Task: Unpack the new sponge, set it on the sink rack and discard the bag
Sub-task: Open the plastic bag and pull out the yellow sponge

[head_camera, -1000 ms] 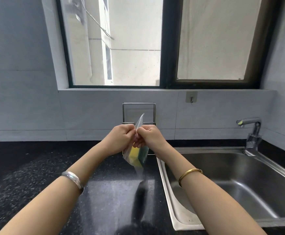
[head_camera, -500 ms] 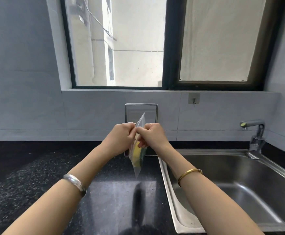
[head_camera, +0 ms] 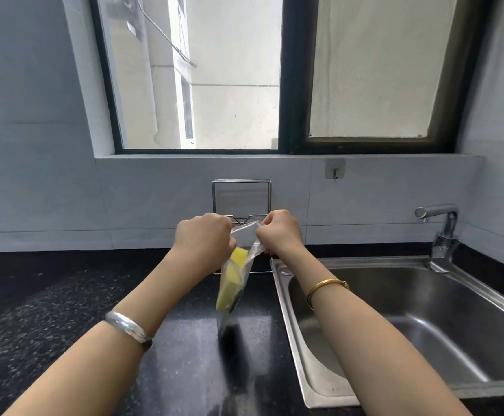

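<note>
A clear plastic bag (head_camera: 246, 235) hangs in the air above the black counter, its top torn open between my two hands. My left hand (head_camera: 203, 238) pinches the bag's left edge and my right hand (head_camera: 277, 231) pinches the right edge. Inside it a yellow sponge (head_camera: 232, 277) with a dark green side sits upright, its top corner showing at the opening. Behind my hands a wire sink rack (head_camera: 241, 199) stands against the tiled wall, partly hidden by them.
A steel sink (head_camera: 410, 325) lies to the right, with a tap (head_camera: 443, 235) at its back right. The black speckled counter (head_camera: 64, 295) spreads to the left. A small wall hook (head_camera: 335, 169) hangs under the window sill.
My hands have pulled apart, tearing the bag's top open. The sponge has dropped lower in the bag and its yellow top shows at the opening.
</note>
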Demonstrator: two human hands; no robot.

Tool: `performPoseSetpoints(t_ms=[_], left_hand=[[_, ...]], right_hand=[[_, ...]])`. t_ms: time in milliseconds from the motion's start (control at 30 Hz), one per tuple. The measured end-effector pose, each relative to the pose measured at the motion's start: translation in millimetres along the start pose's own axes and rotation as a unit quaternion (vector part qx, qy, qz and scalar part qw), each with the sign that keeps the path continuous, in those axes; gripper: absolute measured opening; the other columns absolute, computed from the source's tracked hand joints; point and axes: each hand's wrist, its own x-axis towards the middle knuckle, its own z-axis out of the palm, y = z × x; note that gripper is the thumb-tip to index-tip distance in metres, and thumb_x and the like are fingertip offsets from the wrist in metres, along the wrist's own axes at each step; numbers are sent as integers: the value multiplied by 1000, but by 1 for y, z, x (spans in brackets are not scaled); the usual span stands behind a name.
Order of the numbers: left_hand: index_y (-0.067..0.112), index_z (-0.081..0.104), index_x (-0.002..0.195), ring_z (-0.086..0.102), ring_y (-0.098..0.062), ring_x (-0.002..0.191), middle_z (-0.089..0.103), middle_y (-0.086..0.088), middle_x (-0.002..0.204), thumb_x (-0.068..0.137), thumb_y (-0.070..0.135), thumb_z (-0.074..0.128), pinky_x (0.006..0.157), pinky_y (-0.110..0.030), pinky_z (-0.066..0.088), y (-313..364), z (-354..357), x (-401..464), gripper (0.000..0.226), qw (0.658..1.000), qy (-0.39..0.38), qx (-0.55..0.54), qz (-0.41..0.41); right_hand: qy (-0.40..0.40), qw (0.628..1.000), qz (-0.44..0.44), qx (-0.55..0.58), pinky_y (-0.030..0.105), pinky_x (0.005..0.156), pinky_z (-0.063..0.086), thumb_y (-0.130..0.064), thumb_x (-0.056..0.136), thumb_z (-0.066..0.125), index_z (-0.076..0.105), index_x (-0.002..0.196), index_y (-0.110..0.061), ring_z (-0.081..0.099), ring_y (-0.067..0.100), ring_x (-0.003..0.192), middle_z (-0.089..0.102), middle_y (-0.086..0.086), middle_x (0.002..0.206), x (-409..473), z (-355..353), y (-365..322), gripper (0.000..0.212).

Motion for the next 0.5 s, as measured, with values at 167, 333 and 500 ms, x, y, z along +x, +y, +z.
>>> performPoseSetpoints(t_ms=[167,333,500], left_hand=[[11,50,84,57,-29,81,62,-9,91,78,31,53,64,-31,43,-3,4,5,21,986,-105,-117,-55],[16,38,62,50,-26,74,45,-1,68,75,19,51,60,-29,37,-2,12,3,18,973,-204,-90,-60],[11,44,80,49,-28,76,51,-7,83,81,20,49,64,-32,39,-7,14,6,11,981,-145,-114,-67]], right_hand=[[1,999,-31,-16,38,60,55,-1,74,50,46,57,-13,64,36,68,58,12,67,0,4,0,21],[-108,994,-34,5,32,51,51,-7,75,59,49,81,-12,59,24,60,57,10,76,-9,6,-14,13],[-263,964,34,35,15,32,31,3,75,45,51,105,1,37,11,28,43,9,58,-20,16,-18,31]])
